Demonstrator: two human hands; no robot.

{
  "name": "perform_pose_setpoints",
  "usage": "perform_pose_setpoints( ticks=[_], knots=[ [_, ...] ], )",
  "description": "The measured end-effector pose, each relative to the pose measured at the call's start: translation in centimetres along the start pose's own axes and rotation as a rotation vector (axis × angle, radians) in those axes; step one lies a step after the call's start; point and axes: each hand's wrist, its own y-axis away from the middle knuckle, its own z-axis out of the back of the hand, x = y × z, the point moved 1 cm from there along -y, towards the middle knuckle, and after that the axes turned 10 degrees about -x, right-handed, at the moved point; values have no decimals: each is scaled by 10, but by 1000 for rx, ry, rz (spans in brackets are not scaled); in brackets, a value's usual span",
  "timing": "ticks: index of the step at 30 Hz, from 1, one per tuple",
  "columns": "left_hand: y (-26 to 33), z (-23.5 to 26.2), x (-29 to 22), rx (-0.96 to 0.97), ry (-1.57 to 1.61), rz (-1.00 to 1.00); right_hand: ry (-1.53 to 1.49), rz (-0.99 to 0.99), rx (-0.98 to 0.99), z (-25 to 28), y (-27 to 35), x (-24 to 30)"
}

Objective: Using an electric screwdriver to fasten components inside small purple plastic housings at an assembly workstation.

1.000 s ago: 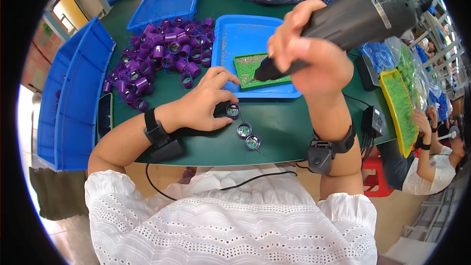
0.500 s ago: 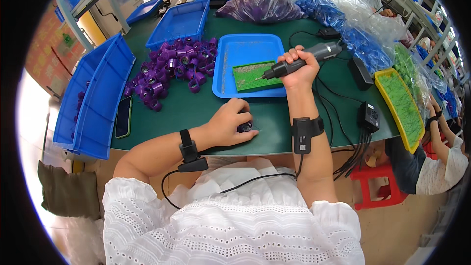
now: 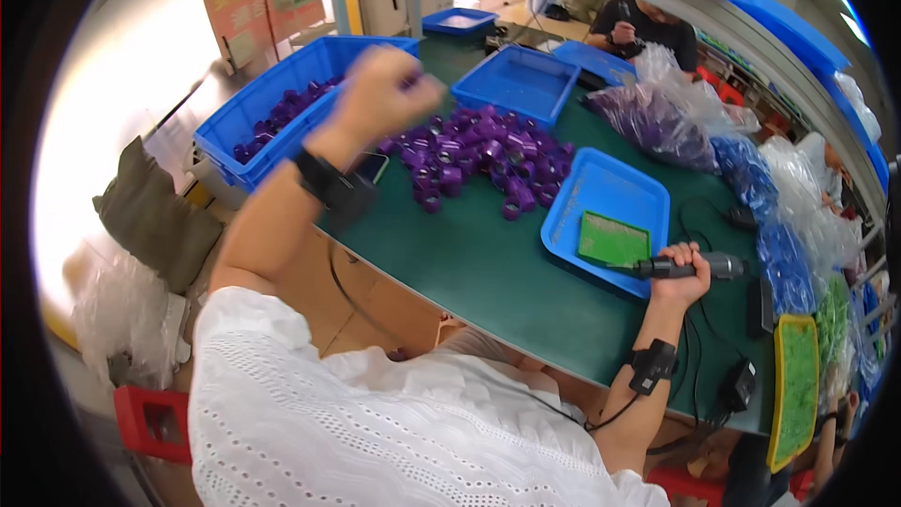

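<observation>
My left hand (image 3: 380, 99) is raised over the near side of a blue bin (image 3: 221, 145), smeared by motion. Its fingers are curled, and a bit of a purple cylindrical part (image 3: 410, 81) shows between them. Purple parts of the same kind (image 3: 282, 113) lie inside the bin. On the table, right of that hand, spreads a pile of purple ring-like parts (image 3: 488, 150). My right hand (image 3: 690, 272) is wrapped round a dark grey electric screwdriver (image 3: 725, 266), its tip pointing left over a green gridded tray (image 3: 615, 239). That tray sits in a shallow blue tray (image 3: 572, 188).
A phone (image 3: 374, 167) lies beside the bin. Another blue tray (image 3: 516, 84) stands behind the pile. Bags of purple (image 3: 652, 122) and blue parts (image 3: 784, 268) line the far right. Cables run near a black box (image 3: 740, 385) and a yellow tray (image 3: 796, 394). A person (image 3: 648, 28) sits across.
My left hand has lifted from the table's front edge and swung left to the bin. The view has turned left. My right hand still grips the screwdriver, now lower by the blue tray.
</observation>
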Motion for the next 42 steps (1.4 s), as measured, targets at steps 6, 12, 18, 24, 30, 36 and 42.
perform_pose_setpoints(
  ticks=[6, 12, 18, 24, 30, 36, 42],
  knots=[
    [4, 67, 183, 127, -731, 131, 72, -17, 72, -21, -1, -13],
    [18, 7, 52, 130, -235, 13, 511, 272, 36, -57, 43, -11],
    [47, -20, -45, 237, 207, 43, 664, 531, 70, -45, 74, -10],
    [80, -27, -73, 403, 342, 95, 642, 566, 80, -34, 71, -4],
    [91, -29, -79, 481, 365, 180, 674, 582, 94, -35, 73, -7],
    [90, -26, -76, 493, 354, 201, 669, 600, 109, -37, 70, -8],
    [104, -38, -67, 514, 324, 274, 652, 623, 94, -38, 69, -14]
  ],
)
